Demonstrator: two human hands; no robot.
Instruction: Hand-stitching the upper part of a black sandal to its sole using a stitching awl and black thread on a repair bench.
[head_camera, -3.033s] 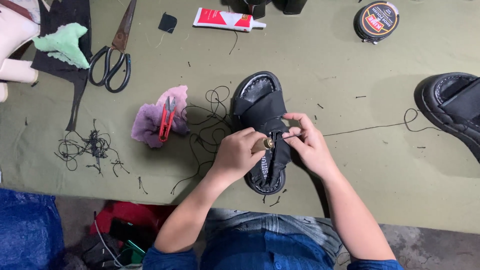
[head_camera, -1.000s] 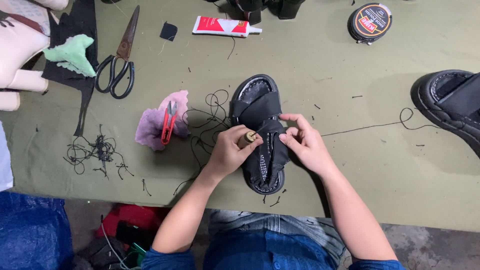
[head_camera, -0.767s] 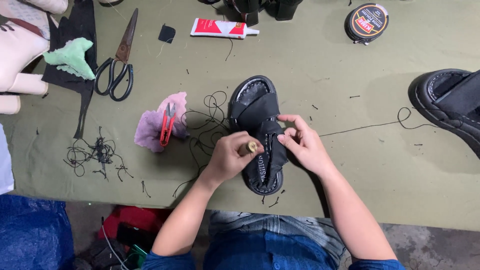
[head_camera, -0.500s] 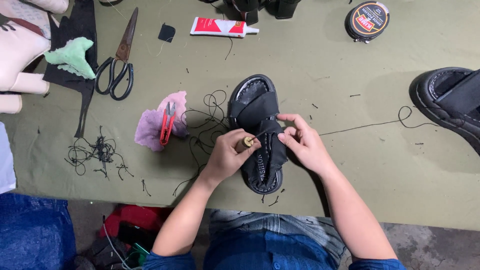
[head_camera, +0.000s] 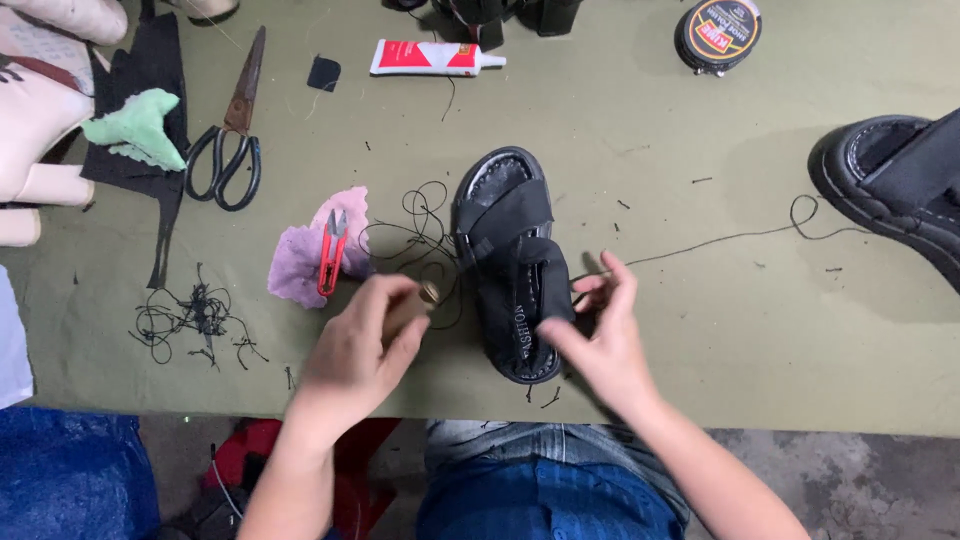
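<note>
We sit at a big green table (head_camera: 640, 150) with lots of shoe-fixing things on it. In the middle, close to us, lies a black sandal (head_camera: 510, 265), flat on its sole, with its toe end pointing at us. A second black sandal (head_camera: 900, 190) sits far off at the right edge.

Our right hand (head_camera: 598, 340) rests on the toe end of the middle sandal. Its fingers are partly spread — they press the sandal down and seem to pinch the thin black thread (head_camera: 720, 238) that runs away to the right. Our left hand (head_camera: 362, 345) is just beside the sandal, on its left. Its fingers are curled tight around a small tool with a brass tip (head_camera: 428, 293), likely a sewing awl.

We think we are in the middle of a stitch — the awl is out of the sandal and thread loops lie loose (head_camera: 420, 225) beside it. The next move calls for a steady sandal and a careful aim of the tip at the edge, with the thread kept tight.

Farther left lie big scissors (head_camera: 232, 150), a pink rag (head_camera: 300, 265) with small red snips (head_camera: 330, 255) on it, and thread scraps (head_camera: 195, 315). At the top are a glue tube (head_camera: 430, 58) and a round tin (head_camera: 718, 32).
</note>
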